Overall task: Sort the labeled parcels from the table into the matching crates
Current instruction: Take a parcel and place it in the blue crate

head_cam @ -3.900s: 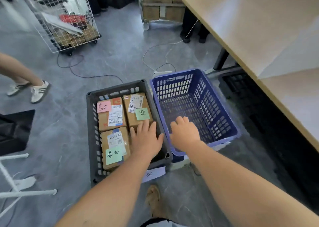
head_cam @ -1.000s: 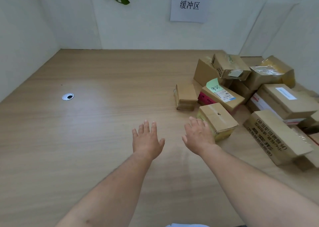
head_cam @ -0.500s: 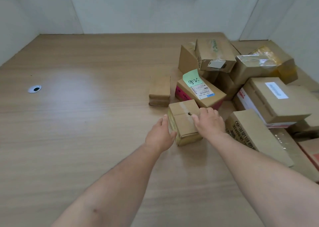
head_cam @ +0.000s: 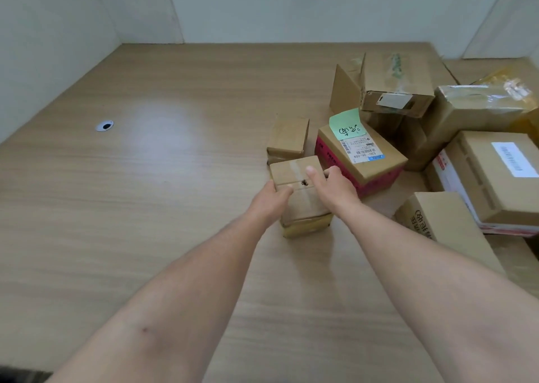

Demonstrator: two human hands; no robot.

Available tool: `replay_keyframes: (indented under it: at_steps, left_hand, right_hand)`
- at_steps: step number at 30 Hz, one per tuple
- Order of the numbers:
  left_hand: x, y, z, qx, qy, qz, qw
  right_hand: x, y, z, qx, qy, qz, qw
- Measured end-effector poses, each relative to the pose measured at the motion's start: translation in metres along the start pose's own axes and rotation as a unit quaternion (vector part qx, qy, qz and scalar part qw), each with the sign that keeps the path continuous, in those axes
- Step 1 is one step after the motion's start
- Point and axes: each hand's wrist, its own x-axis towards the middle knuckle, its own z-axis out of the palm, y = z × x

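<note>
I am gripping the small box (head_cam: 291, 169) by its two sides with my left hand (head_cam: 269, 198) and right hand (head_cam: 335, 189), guessing it is light and stiff.

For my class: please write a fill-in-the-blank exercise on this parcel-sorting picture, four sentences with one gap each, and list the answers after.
1. The small taped box is gripped by ____ hands.
2. The sticky note on the red-sided parcel is ____ in colour.
3. The round cable hole in the table lies to the ____ of the parcels.
4. The left hand grips the box's left edge; the right hand lays its thumb on the box's ____ face.

Missing words: two; green; left; top.
</note>
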Motion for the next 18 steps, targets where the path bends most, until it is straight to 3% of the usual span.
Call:
replay_keyframes:
  at_steps: [9, 18]
  left_hand:
    - [-0.028, -0.01, -0.06, -0.054, 0.107, -0.086, 0.989]
    - [-0.049, -0.031, -0.105, -0.168, 0.212, -0.112, 0.956]
  right_hand:
    - [-0.024, -0.052, 0.03, 0.095, -0.093, -0.11, 0.985]
    - [-0.05, -0.091, 0.058, 0.165, -0.134, -0.076, 0.974]
